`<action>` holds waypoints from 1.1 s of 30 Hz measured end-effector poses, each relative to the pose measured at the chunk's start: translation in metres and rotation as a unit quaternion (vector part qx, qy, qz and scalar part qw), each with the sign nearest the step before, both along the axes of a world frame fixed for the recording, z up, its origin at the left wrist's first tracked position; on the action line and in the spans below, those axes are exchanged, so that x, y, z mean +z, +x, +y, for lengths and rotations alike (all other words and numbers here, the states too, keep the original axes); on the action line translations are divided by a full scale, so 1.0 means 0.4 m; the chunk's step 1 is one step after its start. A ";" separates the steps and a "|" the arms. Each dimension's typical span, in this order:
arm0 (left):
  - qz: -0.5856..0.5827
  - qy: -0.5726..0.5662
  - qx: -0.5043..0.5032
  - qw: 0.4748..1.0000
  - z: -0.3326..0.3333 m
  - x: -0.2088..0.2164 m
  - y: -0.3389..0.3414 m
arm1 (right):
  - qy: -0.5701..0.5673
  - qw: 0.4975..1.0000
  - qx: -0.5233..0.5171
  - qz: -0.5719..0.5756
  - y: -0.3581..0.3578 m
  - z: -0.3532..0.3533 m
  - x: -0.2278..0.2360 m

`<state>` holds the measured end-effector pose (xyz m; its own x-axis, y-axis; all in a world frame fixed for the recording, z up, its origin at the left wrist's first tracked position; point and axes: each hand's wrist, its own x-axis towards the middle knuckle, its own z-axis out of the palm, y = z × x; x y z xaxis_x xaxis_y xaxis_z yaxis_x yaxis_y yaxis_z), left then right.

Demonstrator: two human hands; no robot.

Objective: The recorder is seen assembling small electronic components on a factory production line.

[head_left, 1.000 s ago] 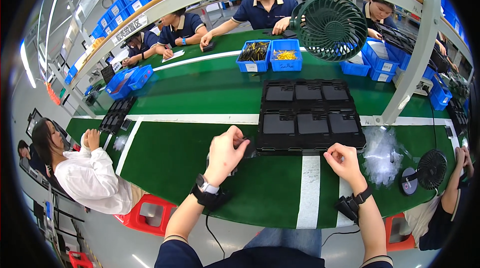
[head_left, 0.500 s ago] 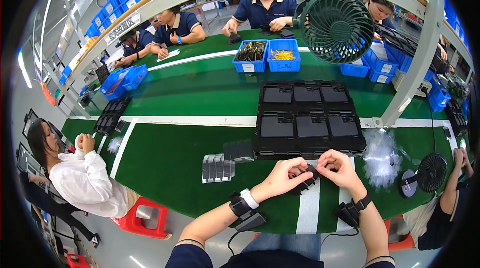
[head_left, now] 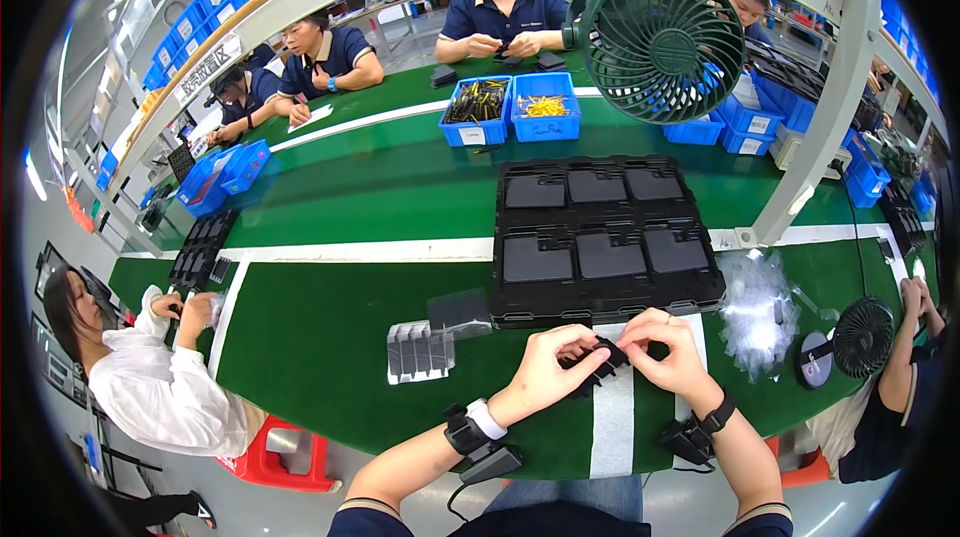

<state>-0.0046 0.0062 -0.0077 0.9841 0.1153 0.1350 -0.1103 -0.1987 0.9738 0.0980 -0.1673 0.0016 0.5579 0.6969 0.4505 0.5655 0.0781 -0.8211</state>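
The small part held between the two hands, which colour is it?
Black. The small part shows best in the head view, held by the left hand and right hand.

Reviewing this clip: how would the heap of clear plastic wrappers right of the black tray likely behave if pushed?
The clear wrappers look thin and crumpled, so probably floppy and very light. They would likely slide and scatter rather than move together. The small fan beside them might stir them.
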 end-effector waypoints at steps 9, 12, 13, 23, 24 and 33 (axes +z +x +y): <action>-0.014 -0.010 -0.040 0.999 -0.003 0.007 -0.005 | -0.019 0.999 0.031 0.021 -0.005 -0.004 -0.004; -0.011 -0.018 -0.047 0.999 -0.001 0.004 -0.005 | -0.017 0.997 0.059 0.037 -0.002 -0.001 -0.001; -0.010 -0.008 -0.055 0.998 -0.001 0.009 -0.005 | -0.020 0.998 0.060 0.029 0.000 -0.001 -0.004; 0.046 -0.014 -0.071 0.996 -0.006 0.011 -0.014 | -0.093 0.994 0.063 0.008 -0.014 -0.017 0.036; 0.047 -0.015 -0.074 0.996 0.000 0.011 -0.017 | -0.094 0.994 0.060 0.010 -0.010 -0.027 0.055; -0.079 0.240 -0.027 0.967 0.008 0.041 -0.009 | -0.348 0.856 -0.345 -0.165 0.238 -0.276 0.067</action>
<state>-0.0080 0.0094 0.0087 0.9495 -0.0498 0.3098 -0.2739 -0.6132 0.7409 0.1930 -0.2777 0.0286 0.8675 0.4161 0.2725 0.4895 -0.8118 -0.3185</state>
